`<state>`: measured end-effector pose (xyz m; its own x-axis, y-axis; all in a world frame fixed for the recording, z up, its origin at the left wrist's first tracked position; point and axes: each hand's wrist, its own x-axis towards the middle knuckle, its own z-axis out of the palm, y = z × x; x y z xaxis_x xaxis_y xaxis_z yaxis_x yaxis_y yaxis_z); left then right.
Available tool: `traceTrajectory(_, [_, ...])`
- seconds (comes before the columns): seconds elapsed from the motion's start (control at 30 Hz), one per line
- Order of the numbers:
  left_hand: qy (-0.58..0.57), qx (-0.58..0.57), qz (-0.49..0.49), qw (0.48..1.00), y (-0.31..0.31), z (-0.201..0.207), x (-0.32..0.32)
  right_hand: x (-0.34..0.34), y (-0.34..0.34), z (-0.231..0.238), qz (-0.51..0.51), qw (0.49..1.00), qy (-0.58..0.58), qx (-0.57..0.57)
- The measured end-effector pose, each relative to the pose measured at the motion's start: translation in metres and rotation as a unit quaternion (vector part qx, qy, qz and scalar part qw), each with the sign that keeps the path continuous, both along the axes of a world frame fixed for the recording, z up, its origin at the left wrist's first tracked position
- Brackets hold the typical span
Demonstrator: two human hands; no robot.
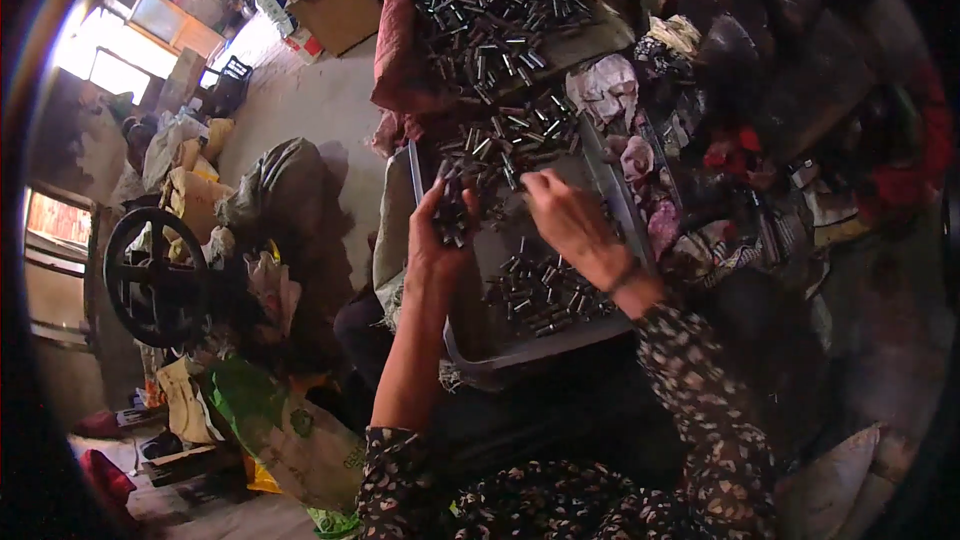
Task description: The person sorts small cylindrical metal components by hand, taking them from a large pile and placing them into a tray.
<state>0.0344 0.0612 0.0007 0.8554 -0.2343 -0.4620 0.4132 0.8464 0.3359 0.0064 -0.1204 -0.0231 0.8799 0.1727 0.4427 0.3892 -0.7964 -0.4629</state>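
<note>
Your left hand (pixel 436 232) was cupped around a bunch of small metal cylinders (pixel 454 202) above the left side of the grey tray (pixel 548 346). Your right hand (pixel 572 224) was near it, fingers curled; whether they gripped a piece, I could not tell. More cylinders lay heaped at the tray's near and far ends.

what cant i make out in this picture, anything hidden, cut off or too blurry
Head view: the number of small metal cylinders in the left grip; they overlap and its fingers hide some.
Head view: whether the right grip pinches anything; its own back and blur hide the fingertips.
Head view: the far end of the upper heap; the top edge cuts it off.
Head view: the black handwheel's mount; deep shadow hides it.
</note>
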Motion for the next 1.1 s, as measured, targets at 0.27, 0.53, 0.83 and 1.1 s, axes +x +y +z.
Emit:
traceTrajectory(0.27, [-0.076,-0.016,-0.059,0.995,0.052,-0.023,-0.013,0.039,0.052,-0.037,-0.085,0.981,0.0,-0.172])
traceTrajectory(0.53, [0.071,0.065,-0.164,0.982,-0.006,-0.009,-0.041,0.023,0.003,0.011,0.037,0.936,0.196,0.289])
traceTrajectory(0.83, [0.059,-0.016,-0.138,0.989,0.013,-0.021,-0.054,0.064,0.049,-0.043,-0.1,0.987,0.005,-0.127])
traceTrajectory(1.1, [-0.033,0.01,-0.102,0.994,0.02,0.002,-0.052,0.031,0.025,-0.026,-0.045,0.988,0.06,-0.135])
